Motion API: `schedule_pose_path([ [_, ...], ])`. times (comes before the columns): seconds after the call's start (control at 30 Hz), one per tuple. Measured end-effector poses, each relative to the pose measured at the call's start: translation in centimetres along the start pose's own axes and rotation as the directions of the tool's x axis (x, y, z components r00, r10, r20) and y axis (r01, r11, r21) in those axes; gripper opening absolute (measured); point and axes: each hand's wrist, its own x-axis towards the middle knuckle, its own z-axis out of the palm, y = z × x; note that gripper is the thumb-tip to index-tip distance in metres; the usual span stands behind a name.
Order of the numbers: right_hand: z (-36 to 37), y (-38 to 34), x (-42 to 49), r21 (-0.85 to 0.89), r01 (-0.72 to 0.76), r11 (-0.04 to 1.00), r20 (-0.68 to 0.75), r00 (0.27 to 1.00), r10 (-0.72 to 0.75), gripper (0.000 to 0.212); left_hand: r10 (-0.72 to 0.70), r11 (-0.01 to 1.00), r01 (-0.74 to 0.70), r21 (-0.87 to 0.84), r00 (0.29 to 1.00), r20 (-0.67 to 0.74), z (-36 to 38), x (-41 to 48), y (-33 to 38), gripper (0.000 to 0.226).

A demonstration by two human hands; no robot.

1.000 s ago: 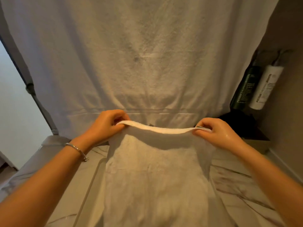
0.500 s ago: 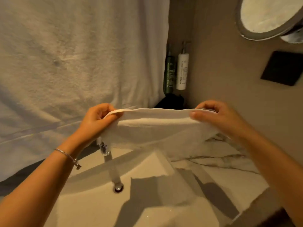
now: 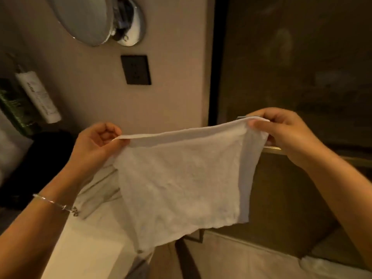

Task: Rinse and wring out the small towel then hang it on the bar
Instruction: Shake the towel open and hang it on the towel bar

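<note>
The small white towel (image 3: 181,184) hangs spread flat in the air in the middle of the head view, held by its top edge. My left hand (image 3: 96,143) pinches the top left corner and my right hand (image 3: 281,133) pinches the top right corner, which is a little higher. Just behind and below my right hand a brass-coloured bar (image 3: 271,148) runs to the right along the dark glass panel (image 3: 291,77); most of the bar is hidden by my hand and arm. The towel's lower edge hangs free above the counter's right end.
A white marble counter (image 3: 90,248) lies at lower left. A round mirror (image 3: 94,19) and a black socket plate (image 3: 135,69) are on the beige wall. A white bottle (image 3: 38,95) and a green one (image 3: 14,105) stand at far left.
The view has swung right, away from the big hanging towel and the basin toward the glass panel. Both hands carried the small towel to the right and raised it, still stretched between them.
</note>
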Motion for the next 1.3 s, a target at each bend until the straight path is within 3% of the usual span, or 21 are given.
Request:
schedule_pose_path([
  [0.13,-9.0,2.7,-2.8,-0.065,-0.049,0.997,-0.119,0.992,0.041,0.006,0.074,0.996,-0.081,0.027,0.980,0.182,9.8,2.2,0.3,0.028],
  [0.33,-21.0,7.2,-5.8,-0.170,-0.133,0.977,-0.281,0.956,0.081,0.009,0.134,0.990,-0.142,0.013,0.961,0.240,24.4,4.1,-0.6,0.035],
  [0.5,-27.0,10.4,-5.7,-0.250,-0.182,0.951,-0.379,0.922,0.076,0.010,0.165,0.981,-0.187,0.052,0.944,0.286,32.7,6.1,-0.4,0.032],
  [0.63,-30.6,13.4,-4.1,-0.245,-0.213,0.946,-0.456,0.886,0.081,0.012,0.184,0.963,-0.240,0.125,0.919,0.349,37.4,8.9,-0.6,0.016],
  [0.8,-34.2,17.2,-1.0,-0.235,-0.277,0.932,-0.512,0.850,0.123,0.014,0.257,0.888,-0.366,0.277,0.896,0.362,42.2,12.6,-1.6,0.020],
  [0.97,-36.7,20.2,2.1,-0.135,-0.307,0.942,-0.569,0.802,0.180,0.009,0.165,0.943,-0.242,0.230,0.936,0.311,46.7,14.7,-3.1,0.016],
  [1.07,-37.7,22.4,3.5,-0.160,-0.328,0.931,-0.622,0.766,0.163,0.005,-0.091,0.996,0.079,0.052,0.949,0.303,49.7,15.1,-4.0,0.010],
  [1.13,-38.2,24.1,3.9,-0.202,-0.342,0.918,-0.628,0.764,0.147,0.008,-0.228,0.957,0.273,-0.100,0.919,0.322,51.4,14.5,-4.1,0.007],
  [1.2,-38.6,26.1,4.2,-0.254,-0.346,0.903,-0.564,0.811,0.153,0.013,-0.204,0.958,0.255,-0.133,0.928,0.310,52.4,13.7,-4.7,0.013],
  [1.3,-38.8,29.2,3.8,-0.315,-0.339,0.887,-0.396,0.896,0.202,0.021,-0.033,0.997,0.008,0.083,0.952,0.306,52.7,11.7,-6.3,0.014],
])
